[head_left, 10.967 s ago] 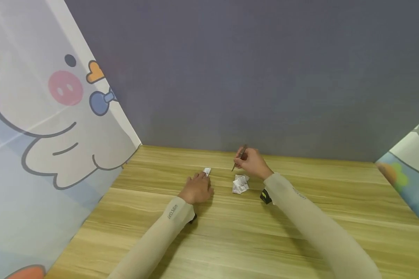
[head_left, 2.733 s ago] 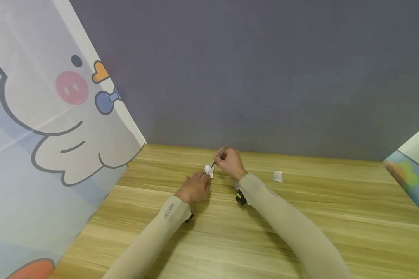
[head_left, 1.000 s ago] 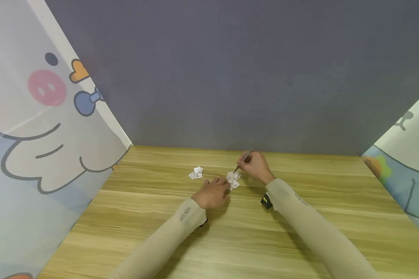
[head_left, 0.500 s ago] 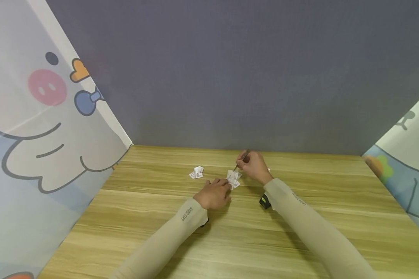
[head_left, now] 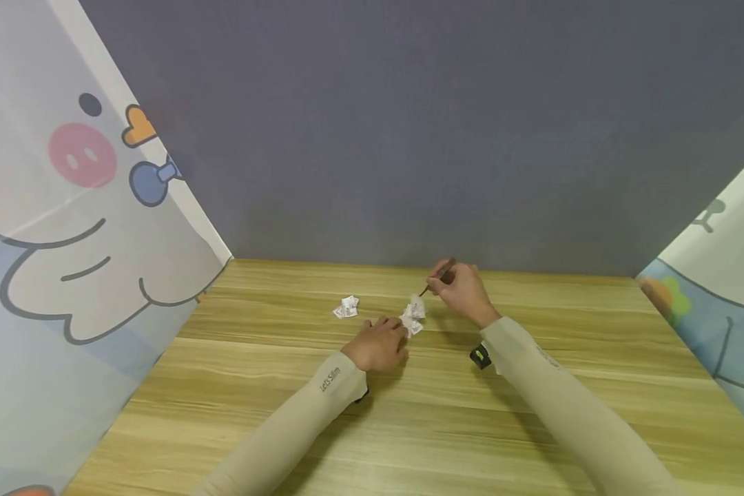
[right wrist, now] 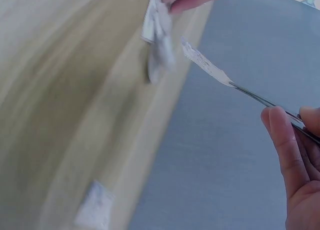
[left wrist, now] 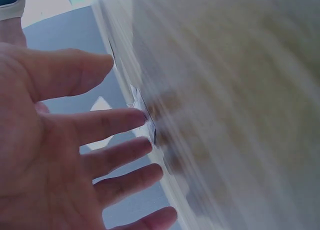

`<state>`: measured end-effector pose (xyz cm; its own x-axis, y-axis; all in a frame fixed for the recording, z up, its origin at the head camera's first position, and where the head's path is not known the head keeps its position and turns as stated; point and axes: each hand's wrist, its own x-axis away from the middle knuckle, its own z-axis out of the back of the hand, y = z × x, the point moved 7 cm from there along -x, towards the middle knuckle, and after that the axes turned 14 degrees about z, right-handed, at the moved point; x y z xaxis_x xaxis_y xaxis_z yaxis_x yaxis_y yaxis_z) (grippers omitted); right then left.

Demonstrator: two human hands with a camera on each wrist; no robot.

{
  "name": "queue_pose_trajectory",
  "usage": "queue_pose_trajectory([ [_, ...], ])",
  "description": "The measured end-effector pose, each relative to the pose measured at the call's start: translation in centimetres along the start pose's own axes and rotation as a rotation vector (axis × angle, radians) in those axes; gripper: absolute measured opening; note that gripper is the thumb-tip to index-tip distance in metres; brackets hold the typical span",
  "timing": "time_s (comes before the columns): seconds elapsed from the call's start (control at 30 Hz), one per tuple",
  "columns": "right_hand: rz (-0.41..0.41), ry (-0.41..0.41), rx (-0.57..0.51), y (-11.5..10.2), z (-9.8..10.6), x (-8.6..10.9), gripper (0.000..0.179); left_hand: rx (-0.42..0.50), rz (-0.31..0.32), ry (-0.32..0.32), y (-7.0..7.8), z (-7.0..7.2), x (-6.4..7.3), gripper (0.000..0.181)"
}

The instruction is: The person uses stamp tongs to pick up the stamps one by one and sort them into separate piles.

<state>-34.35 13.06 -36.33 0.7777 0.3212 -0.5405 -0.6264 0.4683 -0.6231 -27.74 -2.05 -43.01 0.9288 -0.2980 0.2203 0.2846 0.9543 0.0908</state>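
Note:
My right hand (head_left: 465, 289) holds a pair of slim metal tweezers (right wrist: 251, 94) between thumb and fingers. Their tips grip one edge of a small white printed packet (right wrist: 206, 65), raised off the table. Just below it, several similar packets lie overlapped in a loose pile (head_left: 412, 325). The fingertips of my left hand (head_left: 378, 344) touch the near left edge of this pile, fingers spread and nearly straight. In the left wrist view my fingers partly cover the packets (left wrist: 140, 104). Another small stack of packets (head_left: 347, 307) lies farther left.
A single packet (right wrist: 95, 210) lies apart on the table in the right wrist view; my right arm hides that area in the head view. A grey panel (head_left: 434, 138) rises along the far table edge (head_left: 533, 279). Cartoon-printed sheets (head_left: 80, 227) stand at both sides.
My left hand has moved from the left stack to the right pile. The tweezers, at the left stack 2.7 seconds ago, moved right to this pile and have just lifted a packet from it.

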Motion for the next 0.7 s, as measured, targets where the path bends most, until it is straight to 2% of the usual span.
queue_pose_trajectory([
  [0.2, 0.021, 0.035, 0.032, -0.4, 2.9, 0.5, 0.006, 0.029, -0.01, 0.026, 0.9, 0.4, -0.2, 0.054],
  [0.4, -0.003, 0.057, 0.067, 1.0, 5.2, 1.7, 0.005, 0.032, -0.048, 0.048, 2.4, 0.6, -0.5, 0.053],
  [0.7, -0.053, 0.069, 0.107, 3.5, 6.7, 3.2, 0.003, -0.002, -0.097, 0.031, 6.1, 0.7, -1.8, 0.05],
])
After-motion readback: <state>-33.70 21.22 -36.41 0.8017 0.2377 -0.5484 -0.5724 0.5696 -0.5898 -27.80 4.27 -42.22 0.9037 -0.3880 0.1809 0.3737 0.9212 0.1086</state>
